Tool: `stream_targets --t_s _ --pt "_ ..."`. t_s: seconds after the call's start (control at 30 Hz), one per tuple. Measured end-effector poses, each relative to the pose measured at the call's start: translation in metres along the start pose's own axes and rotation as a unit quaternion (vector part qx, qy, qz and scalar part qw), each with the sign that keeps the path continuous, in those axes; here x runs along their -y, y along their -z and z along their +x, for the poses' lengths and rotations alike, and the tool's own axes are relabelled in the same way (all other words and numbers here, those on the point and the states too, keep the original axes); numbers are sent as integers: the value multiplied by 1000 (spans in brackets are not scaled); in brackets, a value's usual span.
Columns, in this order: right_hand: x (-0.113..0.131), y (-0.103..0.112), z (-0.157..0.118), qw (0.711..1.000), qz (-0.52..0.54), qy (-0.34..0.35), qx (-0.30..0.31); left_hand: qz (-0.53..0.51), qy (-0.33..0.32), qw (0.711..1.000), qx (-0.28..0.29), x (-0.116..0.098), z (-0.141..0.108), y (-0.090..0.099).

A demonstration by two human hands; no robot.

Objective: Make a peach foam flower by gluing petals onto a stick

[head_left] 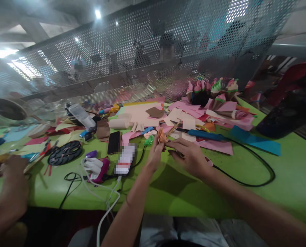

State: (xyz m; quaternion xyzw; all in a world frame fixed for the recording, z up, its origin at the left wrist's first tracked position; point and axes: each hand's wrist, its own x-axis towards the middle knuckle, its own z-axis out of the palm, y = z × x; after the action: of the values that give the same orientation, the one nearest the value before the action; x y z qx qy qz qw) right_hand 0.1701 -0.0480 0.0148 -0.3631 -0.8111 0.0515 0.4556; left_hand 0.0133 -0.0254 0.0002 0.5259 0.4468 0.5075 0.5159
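Observation:
A small orange-and-cream swirl [162, 135], shaped like soft ice cream, is held upright over the front of the green table. My left hand [155, 152] grips it from below with closed fingers. From the right, my right hand [187, 154] reaches in with bent fingers, its fingertips pinching at the swirl's lower side. What lies between those fingertips is too small to make out. A thin tan stick [173, 128] shows just behind the swirl. Beside my left hand is a shiny green curled piece [149, 140]. A blue-handled corded tool [205, 134] lies beyond my right hand.
Pink and cream sheets [142, 111] cover the back of the green table [294, 171]. Finished ice-cream cones [216, 85] stand at the back right, near a dark bottle [284, 113]. Phones [114, 142], cables and a black oval rack [65, 153] lie left. Another person's hand [15, 168] works far left.

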Motion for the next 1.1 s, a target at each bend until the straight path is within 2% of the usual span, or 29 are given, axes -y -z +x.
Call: stream_targets --t_s 0.27,0.57,0.8,1.1 --pt "-8 4 3 996 22 -40 -73 -28 26 999 -2 5 5 2" --pt "-9 -1 1 996 27 -50 -71 -100 39 993 39 -1 6 0" --pt "-9 0 0 998 12 -27 -53 -109 54 991 62 -5 6 0" --pt "-8 5 5 996 32 -29 -78 -106 53 990 82 -11 4 0"
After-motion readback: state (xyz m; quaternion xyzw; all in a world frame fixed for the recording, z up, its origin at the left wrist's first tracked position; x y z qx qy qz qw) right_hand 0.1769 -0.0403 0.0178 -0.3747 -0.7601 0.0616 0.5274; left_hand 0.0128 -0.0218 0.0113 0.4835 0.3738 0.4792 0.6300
